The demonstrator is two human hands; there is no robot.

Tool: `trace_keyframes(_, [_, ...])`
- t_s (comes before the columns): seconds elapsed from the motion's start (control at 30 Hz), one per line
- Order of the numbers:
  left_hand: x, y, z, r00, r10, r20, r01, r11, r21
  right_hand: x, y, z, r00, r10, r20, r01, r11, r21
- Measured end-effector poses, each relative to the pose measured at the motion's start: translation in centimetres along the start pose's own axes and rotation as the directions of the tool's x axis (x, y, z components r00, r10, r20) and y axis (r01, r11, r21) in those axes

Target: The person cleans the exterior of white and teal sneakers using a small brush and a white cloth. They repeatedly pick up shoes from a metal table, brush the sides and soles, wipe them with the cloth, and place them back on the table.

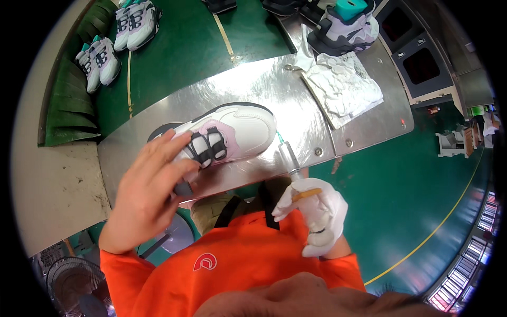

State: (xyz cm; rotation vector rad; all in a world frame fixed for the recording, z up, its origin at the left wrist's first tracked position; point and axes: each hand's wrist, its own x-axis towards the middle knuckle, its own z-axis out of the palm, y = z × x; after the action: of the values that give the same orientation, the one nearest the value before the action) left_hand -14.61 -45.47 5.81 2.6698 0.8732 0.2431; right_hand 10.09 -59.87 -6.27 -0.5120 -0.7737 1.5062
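Note:
A white and pale pink sneaker (248, 127) with black straps lies on the metal bench, its toe pointing right. Bare fingers of my left hand (148, 187) curl over its ankle end and hold it; the hand covers much of the heel. In a white glove, my right hand (322, 214) grips a clear syringe (288, 157) by its lower end. The syringe's thin green tip is close to the sneaker's toe; whether it touches cannot be made out. A thin tan stick (306, 194) also sits between the gloved fingers.
A crumpled white cloth (346, 90) lies on the metal bench (211, 92), right of the sneaker. Behind it stands another sneaker (343, 31) with a teal insert. Further pairs of sneakers (100, 61) rest on the green surface at the far left. A fan (74, 280) stands low at left.

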Motion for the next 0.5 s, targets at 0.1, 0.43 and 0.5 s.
trace_keyframes(0.1, [2.4, -1.3, -0.8, 0.998, -0.048, 0.046, 0.052, 0.993, -0.107, 0.9, 2.1, -1.9, 0.992, -0.090, 0.089, 0.092, 0.996, -0.019])
trace_keyframes(0.43, [9.8, -7.6, -5.7, 0.758, 0.104, 0.644, 0.220, 0.889, -0.402, 1.6, 7.2, -4.2, 0.948, -0.281, 0.151, 0.300, 0.946, -0.120])
trace_keyframes(0.5, [12.2, -9.0, -5.1, 0.733, 0.227, 0.641, 0.190, 0.836, -0.514, 1.7, 7.5, -4.5, 0.941, -0.297, 0.162, 0.315, 0.944, -0.095])
